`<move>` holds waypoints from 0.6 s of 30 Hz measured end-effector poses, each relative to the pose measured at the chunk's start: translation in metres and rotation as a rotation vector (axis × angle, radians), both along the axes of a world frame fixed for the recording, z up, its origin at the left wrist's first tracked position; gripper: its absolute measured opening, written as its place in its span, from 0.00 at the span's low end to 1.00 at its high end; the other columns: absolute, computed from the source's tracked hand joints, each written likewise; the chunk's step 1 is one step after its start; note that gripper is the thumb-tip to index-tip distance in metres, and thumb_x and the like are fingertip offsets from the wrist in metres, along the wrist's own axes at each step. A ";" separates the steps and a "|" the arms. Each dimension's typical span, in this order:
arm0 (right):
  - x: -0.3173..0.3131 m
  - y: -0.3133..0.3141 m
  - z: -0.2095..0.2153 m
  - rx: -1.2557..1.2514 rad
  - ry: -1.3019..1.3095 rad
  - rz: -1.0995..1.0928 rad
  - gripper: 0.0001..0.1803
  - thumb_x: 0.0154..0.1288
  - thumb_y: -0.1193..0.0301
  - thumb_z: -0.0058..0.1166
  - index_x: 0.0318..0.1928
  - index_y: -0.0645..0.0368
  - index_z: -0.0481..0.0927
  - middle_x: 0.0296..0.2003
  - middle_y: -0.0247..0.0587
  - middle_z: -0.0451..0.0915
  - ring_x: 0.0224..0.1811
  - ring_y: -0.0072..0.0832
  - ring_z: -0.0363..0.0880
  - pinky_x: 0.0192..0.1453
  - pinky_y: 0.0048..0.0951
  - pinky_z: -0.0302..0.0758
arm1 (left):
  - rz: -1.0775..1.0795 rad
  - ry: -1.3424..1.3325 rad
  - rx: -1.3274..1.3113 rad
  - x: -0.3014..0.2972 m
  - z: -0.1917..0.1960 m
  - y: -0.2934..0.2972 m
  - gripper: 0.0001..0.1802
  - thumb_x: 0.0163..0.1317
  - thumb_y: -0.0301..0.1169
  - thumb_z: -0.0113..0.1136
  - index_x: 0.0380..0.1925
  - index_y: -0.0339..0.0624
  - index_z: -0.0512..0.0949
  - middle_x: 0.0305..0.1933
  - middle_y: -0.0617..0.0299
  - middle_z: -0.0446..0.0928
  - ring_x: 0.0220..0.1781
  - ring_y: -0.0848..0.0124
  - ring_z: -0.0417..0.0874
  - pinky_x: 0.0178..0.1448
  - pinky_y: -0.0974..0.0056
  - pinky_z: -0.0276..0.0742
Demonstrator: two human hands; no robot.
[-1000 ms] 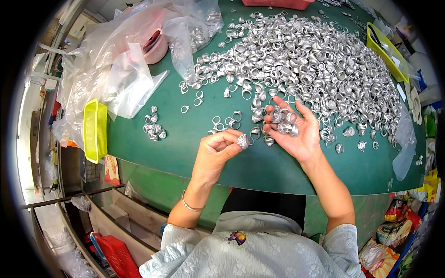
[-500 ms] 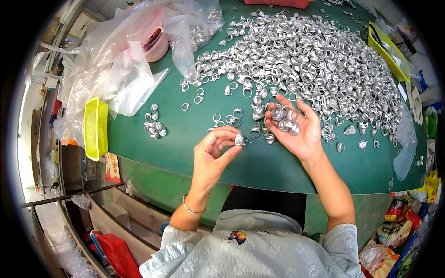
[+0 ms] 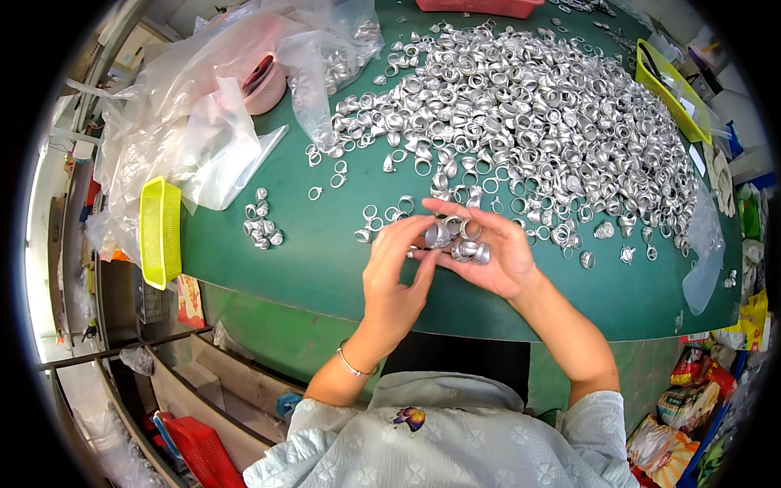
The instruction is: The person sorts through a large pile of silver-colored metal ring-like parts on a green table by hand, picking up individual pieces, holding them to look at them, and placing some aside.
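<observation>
My right hand [image 3: 500, 260] is cupped palm up over the near part of the green table. Several silver metal rings [image 3: 468, 250] lie in its palm and against its fingers. My left hand [image 3: 394, 281] meets it from the left, with thumb and fingertips pinched around a ring [image 3: 413, 250] that is mostly hidden. Those fingertips touch the edge of the group in the right hand. Just beyond the hands, a few loose rings [image 3: 373, 213] lie on the table. A small separate cluster of rings [image 3: 262, 232] sits farther left.
A wide heap of silver rings [image 3: 537, 122] covers the table's far middle and right. Clear plastic bags [image 3: 171, 122] and a pink bowl [image 3: 267, 89] lie far left. Yellow-green baskets stand at the left edge [image 3: 160, 232] and far right [image 3: 671, 89]. A red tray [image 3: 480, 6] is at the back.
My hands have come together: the left moved right with its pinched ring, and the right moved left and slightly nearer with its handful. The whole view has shifted slightly.
</observation>
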State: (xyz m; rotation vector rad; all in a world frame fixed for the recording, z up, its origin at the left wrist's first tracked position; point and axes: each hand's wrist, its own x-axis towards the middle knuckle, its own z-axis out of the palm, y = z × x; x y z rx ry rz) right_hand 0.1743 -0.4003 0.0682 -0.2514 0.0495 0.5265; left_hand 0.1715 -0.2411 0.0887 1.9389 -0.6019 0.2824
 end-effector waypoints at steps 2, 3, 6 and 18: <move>0.000 0.000 0.001 -0.006 0.073 -0.034 0.24 0.67 0.65 0.37 0.58 0.68 0.66 0.50 0.54 0.72 0.55 0.46 0.70 0.63 0.46 0.64 | -0.004 0.062 0.042 0.001 -0.003 -0.006 0.23 0.46 0.12 0.59 0.46 0.32 0.73 0.47 0.52 0.75 0.52 0.64 0.75 0.54 0.64 0.70; 0.001 0.000 0.001 -0.008 0.108 -0.052 0.24 0.66 0.65 0.37 0.57 0.68 0.66 0.49 0.54 0.72 0.55 0.47 0.70 0.63 0.47 0.64 | 0.013 0.022 0.034 0.001 -0.003 -0.006 0.23 0.47 0.11 0.58 0.47 0.32 0.73 0.48 0.52 0.74 0.53 0.64 0.74 0.55 0.64 0.70; 0.002 -0.004 -0.008 -0.021 0.106 -0.083 0.22 0.66 0.66 0.38 0.54 0.69 0.69 0.47 0.55 0.74 0.54 0.50 0.71 0.60 0.47 0.67 | 0.055 0.018 -0.063 -0.002 -0.005 0.001 0.23 0.50 0.10 0.55 0.48 0.32 0.71 0.50 0.52 0.72 0.56 0.64 0.73 0.59 0.63 0.70; 0.004 -0.006 -0.009 0.086 0.270 -0.158 0.22 0.63 0.65 0.42 0.51 0.69 0.72 0.43 0.55 0.75 0.50 0.50 0.72 0.59 0.47 0.67 | 0.272 0.072 0.148 -0.015 -0.035 0.043 0.17 0.48 0.15 0.60 0.41 0.37 0.76 0.45 0.54 0.76 0.49 0.59 0.76 0.53 0.61 0.71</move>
